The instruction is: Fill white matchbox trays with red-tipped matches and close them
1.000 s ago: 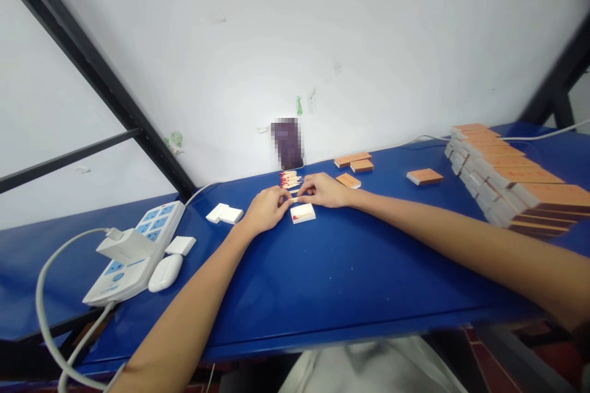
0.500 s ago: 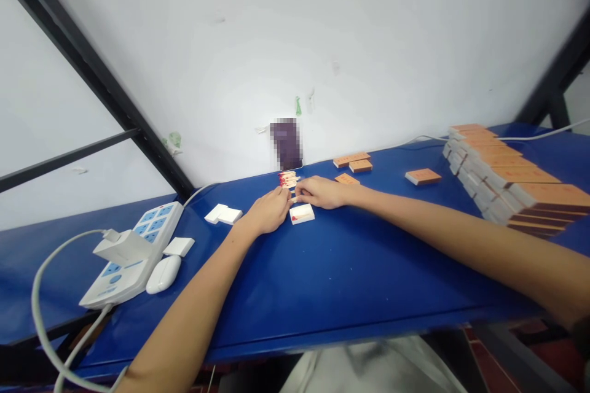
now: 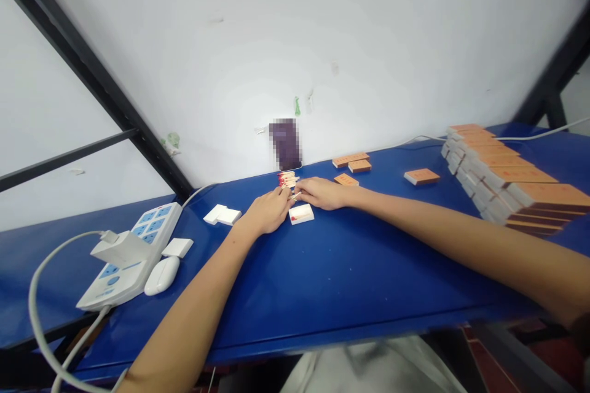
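My left hand (image 3: 270, 210) is closed, its fingertips pinching at a pale matchstick (image 3: 295, 196). Across from it, my right hand (image 3: 322, 193) is closed too, with thumb and finger at the other end of the stick. How many sticks the fingers hold is hidden. Just beyond both hands lies a small pile of red-tipped matches (image 3: 289, 178). In front of the fingertips is a white matchbox tray (image 3: 302, 217) with a match in it, its red head to the left.
Orange matchboxes (image 3: 351, 159) lie behind my right hand, a single matchbox (image 3: 421, 176) farther right, beside a large stack of matchboxes (image 3: 520, 181). On the left are white trays (image 3: 222, 215), a white earbud case (image 3: 162, 276) and a power strip (image 3: 138, 255). A phone-like dark object (image 3: 286, 144) leans on the wall.
The matchstick between my fingertips has tilted, its right end now higher. Both hands stay in nearly the same place, and the view has shifted very slightly.
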`<action>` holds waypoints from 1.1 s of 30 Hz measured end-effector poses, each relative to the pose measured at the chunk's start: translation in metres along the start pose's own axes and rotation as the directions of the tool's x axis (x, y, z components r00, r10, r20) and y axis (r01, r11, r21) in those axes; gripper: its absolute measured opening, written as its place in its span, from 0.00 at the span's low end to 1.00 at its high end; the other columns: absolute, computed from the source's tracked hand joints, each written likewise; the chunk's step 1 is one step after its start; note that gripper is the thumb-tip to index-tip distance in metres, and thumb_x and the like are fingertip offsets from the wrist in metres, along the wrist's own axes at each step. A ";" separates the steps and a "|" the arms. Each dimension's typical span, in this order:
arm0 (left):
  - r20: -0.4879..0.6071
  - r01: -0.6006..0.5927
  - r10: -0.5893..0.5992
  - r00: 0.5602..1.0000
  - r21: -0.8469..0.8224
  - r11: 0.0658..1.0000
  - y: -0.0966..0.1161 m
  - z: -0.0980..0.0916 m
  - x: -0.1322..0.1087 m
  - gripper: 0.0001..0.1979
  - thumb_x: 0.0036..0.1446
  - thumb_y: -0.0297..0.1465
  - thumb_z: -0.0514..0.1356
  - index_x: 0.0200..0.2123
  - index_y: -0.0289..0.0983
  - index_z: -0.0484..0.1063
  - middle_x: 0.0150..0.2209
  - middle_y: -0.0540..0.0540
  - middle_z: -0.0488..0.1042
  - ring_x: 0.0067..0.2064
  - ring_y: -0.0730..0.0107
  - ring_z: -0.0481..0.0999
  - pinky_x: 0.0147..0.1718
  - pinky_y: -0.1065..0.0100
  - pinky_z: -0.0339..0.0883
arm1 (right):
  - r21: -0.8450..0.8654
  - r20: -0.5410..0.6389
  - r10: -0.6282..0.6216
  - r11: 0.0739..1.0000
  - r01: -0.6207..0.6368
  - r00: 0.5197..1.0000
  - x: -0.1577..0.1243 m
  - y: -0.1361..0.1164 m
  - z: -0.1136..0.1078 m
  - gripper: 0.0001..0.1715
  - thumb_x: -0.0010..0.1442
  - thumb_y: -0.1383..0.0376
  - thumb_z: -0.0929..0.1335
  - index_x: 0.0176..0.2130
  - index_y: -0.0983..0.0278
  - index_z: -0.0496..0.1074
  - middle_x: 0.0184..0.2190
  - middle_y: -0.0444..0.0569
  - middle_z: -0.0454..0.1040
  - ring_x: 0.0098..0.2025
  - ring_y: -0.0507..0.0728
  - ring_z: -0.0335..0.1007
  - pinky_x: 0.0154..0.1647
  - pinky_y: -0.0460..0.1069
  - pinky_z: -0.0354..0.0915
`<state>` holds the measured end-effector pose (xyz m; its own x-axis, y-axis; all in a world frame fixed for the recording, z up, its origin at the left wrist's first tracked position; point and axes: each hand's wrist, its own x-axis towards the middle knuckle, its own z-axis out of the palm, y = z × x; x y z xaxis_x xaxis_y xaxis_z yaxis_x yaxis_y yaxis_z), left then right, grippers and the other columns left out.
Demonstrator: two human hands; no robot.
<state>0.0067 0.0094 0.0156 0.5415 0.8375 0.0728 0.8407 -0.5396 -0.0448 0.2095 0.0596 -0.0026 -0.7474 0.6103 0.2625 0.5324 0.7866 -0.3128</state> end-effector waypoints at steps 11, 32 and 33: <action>0.016 -0.005 0.006 1.000 -0.034 0.999 -0.006 0.007 0.006 0.18 0.69 0.36 0.39 0.48 0.34 0.64 0.48 0.33 0.72 0.46 0.53 0.75 0.44 0.57 0.66 | -0.010 0.015 0.012 1.000 -0.012 1.000 0.000 -0.006 -0.004 0.12 0.67 0.59 0.63 0.41 0.66 0.70 0.37 0.53 0.74 0.37 0.55 0.67 0.35 0.47 0.55; 0.042 -0.081 0.087 0.995 -0.126 0.989 0.013 -0.024 -0.013 0.16 0.69 0.38 0.40 0.38 0.37 0.62 0.41 0.39 0.72 0.37 0.60 0.72 0.36 0.61 0.64 | 0.211 0.344 0.007 0.974 -0.085 0.939 0.000 -0.031 -0.059 0.12 0.59 0.59 0.66 0.30 0.66 0.71 0.22 0.43 0.71 0.25 0.50 0.63 0.28 0.46 0.55; 0.059 -0.087 0.096 0.994 -0.133 0.987 0.014 -0.024 -0.013 0.15 0.69 0.37 0.41 0.37 0.37 0.62 0.40 0.39 0.72 0.37 0.60 0.72 0.36 0.61 0.63 | 0.218 0.375 0.007 0.971 -0.096 0.927 0.000 -0.032 -0.059 0.12 0.58 0.60 0.66 0.31 0.67 0.72 0.22 0.43 0.71 0.25 0.51 0.65 0.28 0.46 0.56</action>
<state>0.0109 -0.0111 0.0379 0.6188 0.7855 0.0094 0.7824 -0.6173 0.0823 0.2161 0.0398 0.0610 -0.8379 0.5364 -0.1010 0.5021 0.6849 -0.5280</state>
